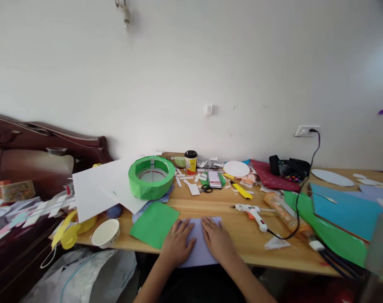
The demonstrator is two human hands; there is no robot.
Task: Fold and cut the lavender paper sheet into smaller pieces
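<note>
A light purple sheet [199, 252] lies on the wooden table at its front edge. My left hand [178, 242] rests flat on the sheet's left side, fingers spread. Flat on its right side is my right hand [218, 237], fingers stretched out. Neither hand grips anything. Left of my left hand lies a green sheet [155, 224], close to its fingers. Behind that stands a green ring-shaped piece [151, 189] with a white inside. A white glue gun [253, 213] with a black cord lies to the right of my right hand.
A large white board [99, 189] and a white bowl [105, 233] are at the left. Toward the wall stand a yellow cup [190, 163] and paper scraps, with scissors [206, 188] and a yellow cutter [241, 190] nearer. Blue sheets [339, 210] lie right.
</note>
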